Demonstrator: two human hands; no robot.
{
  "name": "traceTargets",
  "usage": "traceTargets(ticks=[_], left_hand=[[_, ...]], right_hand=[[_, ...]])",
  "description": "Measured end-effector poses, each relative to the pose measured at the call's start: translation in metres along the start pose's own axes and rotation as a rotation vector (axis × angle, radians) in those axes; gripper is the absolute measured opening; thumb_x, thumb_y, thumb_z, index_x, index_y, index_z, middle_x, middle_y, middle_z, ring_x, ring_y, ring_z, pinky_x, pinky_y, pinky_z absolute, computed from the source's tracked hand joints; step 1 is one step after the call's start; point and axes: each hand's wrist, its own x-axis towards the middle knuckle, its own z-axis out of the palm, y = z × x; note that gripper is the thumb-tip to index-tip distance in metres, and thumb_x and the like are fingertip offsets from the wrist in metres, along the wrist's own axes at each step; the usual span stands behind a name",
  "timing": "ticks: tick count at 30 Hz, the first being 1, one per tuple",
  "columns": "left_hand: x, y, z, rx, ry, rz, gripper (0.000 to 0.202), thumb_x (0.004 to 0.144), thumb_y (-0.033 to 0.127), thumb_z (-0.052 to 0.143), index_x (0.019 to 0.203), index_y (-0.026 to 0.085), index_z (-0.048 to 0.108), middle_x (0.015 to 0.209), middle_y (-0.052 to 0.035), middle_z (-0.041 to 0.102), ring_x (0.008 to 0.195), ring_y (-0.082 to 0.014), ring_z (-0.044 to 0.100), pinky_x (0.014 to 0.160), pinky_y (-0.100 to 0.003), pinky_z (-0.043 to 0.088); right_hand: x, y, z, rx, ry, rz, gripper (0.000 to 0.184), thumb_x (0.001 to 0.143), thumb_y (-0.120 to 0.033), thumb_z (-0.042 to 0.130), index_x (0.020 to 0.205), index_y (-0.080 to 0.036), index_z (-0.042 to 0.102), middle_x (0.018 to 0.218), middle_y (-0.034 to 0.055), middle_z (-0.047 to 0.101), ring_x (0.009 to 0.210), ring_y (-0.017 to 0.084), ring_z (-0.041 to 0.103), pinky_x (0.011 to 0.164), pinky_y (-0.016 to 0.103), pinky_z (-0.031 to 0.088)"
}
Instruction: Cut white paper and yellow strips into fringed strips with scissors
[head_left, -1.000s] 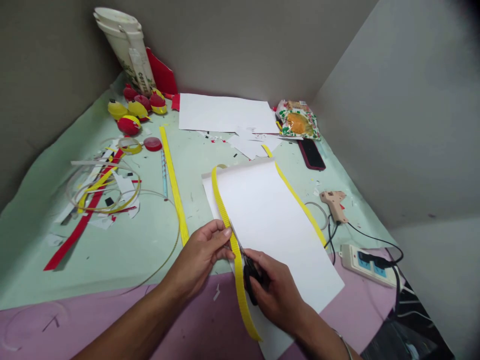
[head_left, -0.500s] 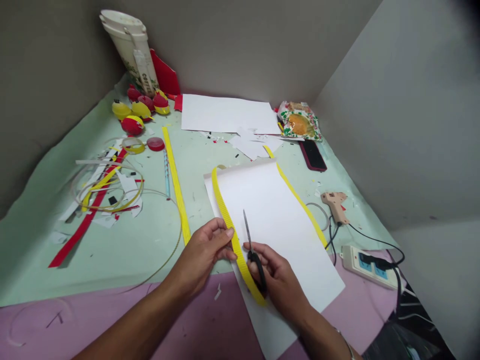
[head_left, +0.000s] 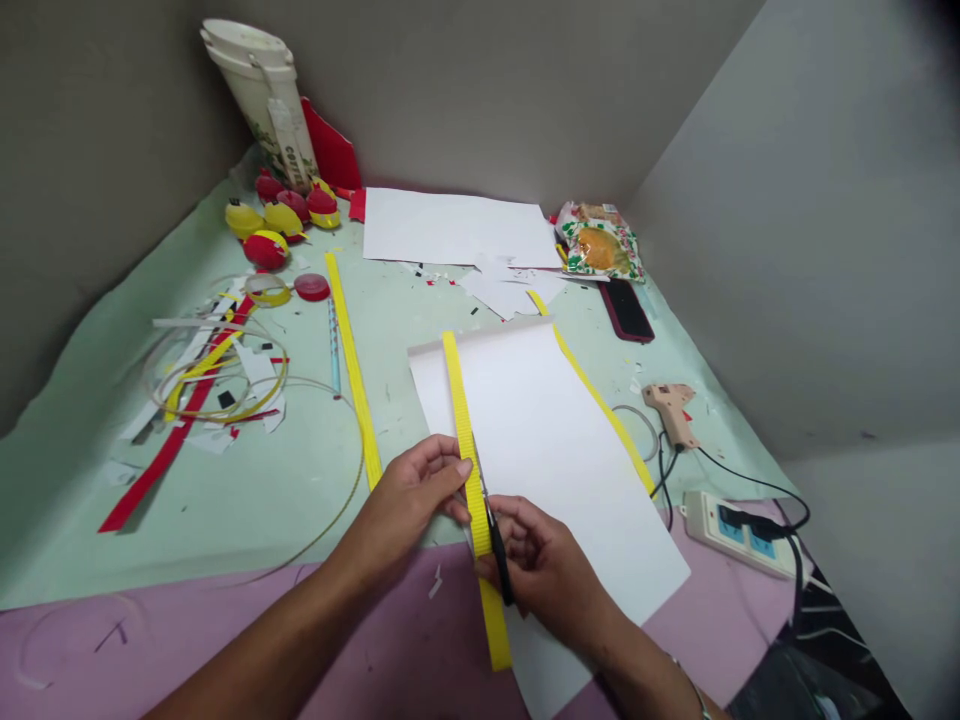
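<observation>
A yellow ribbed paper strip (head_left: 459,395) runs lengthwise over a white sheet (head_left: 570,460). My left hand (head_left: 416,500) pinches the strip near its middle between thumb and fingers. Black-handled scissors (head_left: 497,555) are in my right hand (head_left: 544,560), close against the strip's right side; their blades lie along it, partly hidden behind it. My right thumb is at the strip's lower part. To the left lies another yellow strip (head_left: 349,370), and a third yellow strip (head_left: 600,395) rests along the sheet's right edge.
Paper scraps and coiled strips (head_left: 214,385) lie at left, below several red and yellow rounded pieces (head_left: 266,250). A tall container (head_left: 262,100) stands at the back. On the right are a phone (head_left: 626,310), a glue gun (head_left: 671,415), a power strip (head_left: 739,535) and a food packet (head_left: 600,245).
The held strip has straightened, its far end shifting right and its near end dropping lower. My right hand has brought the scissors left against the strip, and their blades look more closed.
</observation>
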Motion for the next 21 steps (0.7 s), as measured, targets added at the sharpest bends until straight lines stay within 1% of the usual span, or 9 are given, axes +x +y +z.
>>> traceTargets(ticks=[2,4,8,10,12,15,17,19,21], left_hand=[[0.001,0.002,0.0,0.009,0.008,0.011,0.019,0.084,0.035,0.066,0.09,0.017,0.065,0.074,0.0022,0.062,0.057,-0.0094,0.057,0.058,-0.021,0.047],[0.002,0.004,-0.001,0.017,0.049,0.031,0.02,0.082,0.036,0.068,0.087,0.017,0.066,0.073,0.0019,0.062,0.055,-0.009,0.055,0.056,-0.021,0.046],[0.002,0.008,-0.001,-0.023,0.119,0.04,0.018,0.079,0.033,0.072,0.079,0.016,0.067,0.07,0.001,0.062,0.055,-0.0086,0.054,0.056,-0.02,0.047],[0.002,0.009,-0.002,-0.092,0.108,0.013,0.018,0.077,0.033,0.074,0.079,0.015,0.068,0.072,-0.0003,0.063,0.057,-0.0095,0.056,0.056,-0.021,0.048],[0.002,0.008,-0.003,-0.187,0.084,-0.03,0.019,0.074,0.03,0.077,0.08,0.014,0.07,0.073,-0.0016,0.064,0.059,-0.01,0.056,0.055,-0.02,0.049],[0.002,0.008,-0.004,-0.318,0.046,-0.094,0.018,0.072,0.026,0.079,0.08,0.012,0.07,0.072,-0.0025,0.064,0.06,-0.0096,0.057,0.054,-0.019,0.05],[0.001,0.007,-0.004,-0.37,0.024,-0.122,0.016,0.072,0.023,0.078,0.078,0.01,0.07,0.071,-0.0026,0.063,0.06,-0.0094,0.057,0.055,-0.019,0.05],[0.001,0.008,-0.004,-0.405,0.012,-0.134,0.015,0.072,0.021,0.079,0.077,0.01,0.069,0.07,-0.0021,0.063,0.059,-0.0086,0.056,0.054,-0.018,0.049],[0.001,0.008,-0.004,-0.417,0.01,-0.132,0.015,0.071,0.02,0.079,0.078,0.011,0.07,0.071,-0.0016,0.063,0.059,-0.0083,0.057,0.054,-0.018,0.048]], right_hand=[[-0.001,0.001,0.0,-0.019,-0.011,-0.007,0.048,0.066,-0.018,0.084,0.11,-0.019,0.065,0.068,-0.0078,0.056,0.06,0.006,0.05,0.056,0.016,0.042],[-0.002,0.0,0.001,-0.032,-0.025,-0.001,0.049,0.066,-0.02,0.085,0.111,-0.02,0.065,0.068,-0.0074,0.057,0.061,0.006,0.05,0.057,0.017,0.043],[-0.004,-0.008,0.0,-0.03,-0.02,0.05,0.048,0.071,-0.031,0.083,0.113,-0.02,0.064,0.069,-0.0057,0.056,0.054,0.006,0.047,0.046,0.016,0.038],[-0.003,-0.011,-0.003,0.004,0.009,0.073,0.048,0.076,-0.04,0.078,0.117,-0.019,0.064,0.072,-0.0032,0.058,0.05,0.006,0.045,0.04,0.016,0.035],[-0.002,-0.013,-0.008,0.068,0.024,0.062,0.051,0.081,-0.045,0.074,0.123,-0.02,0.062,0.078,0.0003,0.062,0.052,0.008,0.05,0.04,0.016,0.037],[-0.001,-0.012,-0.014,0.138,0.017,0.005,0.051,0.084,-0.044,0.071,0.129,-0.022,0.06,0.087,0.0043,0.066,0.063,0.011,0.059,0.044,0.017,0.041],[-0.001,-0.01,-0.016,0.14,-0.008,-0.022,0.048,0.087,-0.041,0.07,0.131,-0.023,0.059,0.091,0.0047,0.067,0.069,0.012,0.061,0.049,0.018,0.044],[-0.002,-0.008,-0.017,0.124,-0.045,-0.018,0.046,0.089,-0.037,0.068,0.132,-0.024,0.059,0.094,0.0048,0.068,0.073,0.012,0.062,0.056,0.02,0.047],[-0.003,-0.007,-0.016,0.108,-0.079,0.012,0.048,0.086,-0.036,0.071,0.132,-0.024,0.06,0.093,0.0044,0.068,0.071,0.012,0.062,0.058,0.022,0.048]])
